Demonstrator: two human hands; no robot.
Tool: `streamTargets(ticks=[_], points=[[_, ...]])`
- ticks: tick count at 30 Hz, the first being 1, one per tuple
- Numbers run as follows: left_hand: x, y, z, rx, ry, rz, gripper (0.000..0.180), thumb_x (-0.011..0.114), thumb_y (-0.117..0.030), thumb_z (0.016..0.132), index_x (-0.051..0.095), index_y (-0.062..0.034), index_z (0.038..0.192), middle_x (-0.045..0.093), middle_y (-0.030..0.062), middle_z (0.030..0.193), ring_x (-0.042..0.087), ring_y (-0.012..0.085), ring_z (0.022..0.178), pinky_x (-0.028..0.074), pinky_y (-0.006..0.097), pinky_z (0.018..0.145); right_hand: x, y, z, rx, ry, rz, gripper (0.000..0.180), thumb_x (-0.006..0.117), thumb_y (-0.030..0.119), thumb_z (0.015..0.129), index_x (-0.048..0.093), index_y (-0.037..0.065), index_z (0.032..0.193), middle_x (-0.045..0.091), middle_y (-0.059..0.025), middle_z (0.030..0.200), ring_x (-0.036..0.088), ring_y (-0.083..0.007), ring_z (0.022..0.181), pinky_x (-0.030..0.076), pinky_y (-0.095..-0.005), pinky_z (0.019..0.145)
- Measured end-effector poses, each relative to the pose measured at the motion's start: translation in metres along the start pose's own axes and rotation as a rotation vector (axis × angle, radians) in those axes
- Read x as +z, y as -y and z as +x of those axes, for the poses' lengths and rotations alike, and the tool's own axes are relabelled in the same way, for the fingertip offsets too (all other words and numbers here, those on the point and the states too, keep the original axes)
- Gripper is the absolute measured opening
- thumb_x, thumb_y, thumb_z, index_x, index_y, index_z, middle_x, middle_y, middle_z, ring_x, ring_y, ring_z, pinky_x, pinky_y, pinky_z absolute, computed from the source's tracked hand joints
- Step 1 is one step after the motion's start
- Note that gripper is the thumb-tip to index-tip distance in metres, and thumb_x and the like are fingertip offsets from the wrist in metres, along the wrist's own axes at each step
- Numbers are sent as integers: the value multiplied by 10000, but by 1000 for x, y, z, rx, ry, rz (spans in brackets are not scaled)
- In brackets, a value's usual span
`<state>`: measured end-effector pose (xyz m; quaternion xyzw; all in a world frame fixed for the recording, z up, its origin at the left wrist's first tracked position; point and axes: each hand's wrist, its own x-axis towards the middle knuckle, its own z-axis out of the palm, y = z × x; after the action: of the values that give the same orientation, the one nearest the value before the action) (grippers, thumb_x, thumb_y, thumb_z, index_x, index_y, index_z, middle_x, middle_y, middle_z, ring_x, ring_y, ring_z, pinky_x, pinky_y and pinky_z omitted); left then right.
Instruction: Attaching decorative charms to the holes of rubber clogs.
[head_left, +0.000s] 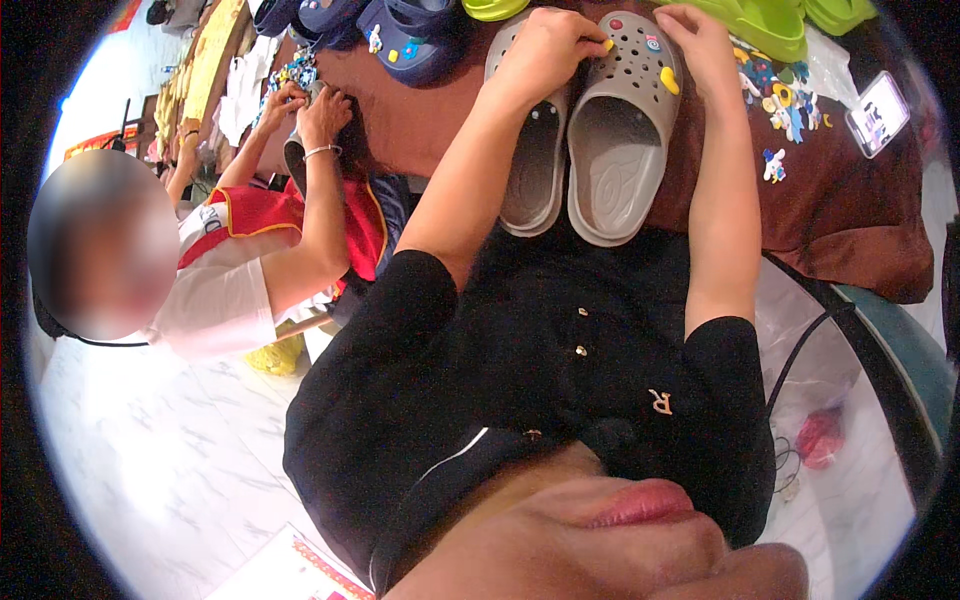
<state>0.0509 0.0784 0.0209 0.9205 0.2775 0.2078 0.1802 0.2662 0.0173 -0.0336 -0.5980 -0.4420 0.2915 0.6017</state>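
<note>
A pair of grey clogs lies on the brown-covered table in front of me, heels toward my body. My left hand (550, 50) reaches over the left clog (532, 185) and pinches a small yellow shoe charm (607, 45) at the holed upper of the right clog (612, 160). That upper carries a red round charm (616, 25), a small blue-and-white charm (653, 44) and a larger yellow charm (669, 80). Curled at the right clog's far right side, my right hand (705, 45) grips its edge; some fingertips are hidden.
Several loose charms (785, 100) lie right of my right arm, near a clear-cased card (878, 115). Green clogs (760, 25) and navy clogs (410, 45) stand farther back. At left, a co-worker in a red vest (260, 215) handles another grey clog (295, 160).
</note>
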Motion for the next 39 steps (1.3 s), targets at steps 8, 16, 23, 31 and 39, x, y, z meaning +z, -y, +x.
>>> streamTargets(ticks=[8, 16, 23, 31, 39], points=[[-9, -25, 3, 16, -113, 82, 184, 686, -197, 843, 741, -34, 908, 691, 193, 813, 672, 362, 764, 520, 433, 703, -2, 17, -6, 17, -29, -172, 148, 671, 104, 842, 690, -17, 925, 697, -89, 846, 628, -169, 800, 488, -309, 757], [-12, -30, 1, -17, -12, 120, 190, 661, -187, 863, 736, -15, 892, 678, 189, 841, 658, 359, 824, 515, 427, 735, -1, 11, -4, 9, -49, -138, 136, 675, 98, 840, 695, -11, 919, 699, -87, 832, 627, -168, 783, 491, -313, 747], [-10, -25, 5, 152, -49, 168, 150, 652, -147, 834, 724, -18, 807, 680, 181, 827, 658, 342, 815, 516, 430, 727, -1, 4, 0, -10, -41, -102, 134, 679, 90, 832, 694, -11, 919, 702, -94, 826, 638, -176, 778, 494, -317, 736], [-6, -24, 5, 331, 65, 455, 121, 649, -104, 771, 733, -23, 801, 703, 166, 824, 704, 319, 799, 569, 412, 716, 25, 3, -4, -18, -91, -182, 246, 639, 230, 918, 678, 1, 999, 699, -125, 859, 649, -210, 787, 500, -337, 731], [-14, -30, -2, 396, 224, 561, 115, 609, -87, 771, 708, -34, 743, 698, 158, 805, 710, 324, 770, 580, 412, 653, 31, -1, -3, 58, -38, 49, 294, 591, 289, 981, 660, 4, 972, 637, -37, 787, 525, -116, 688, 435, -286, 623]])
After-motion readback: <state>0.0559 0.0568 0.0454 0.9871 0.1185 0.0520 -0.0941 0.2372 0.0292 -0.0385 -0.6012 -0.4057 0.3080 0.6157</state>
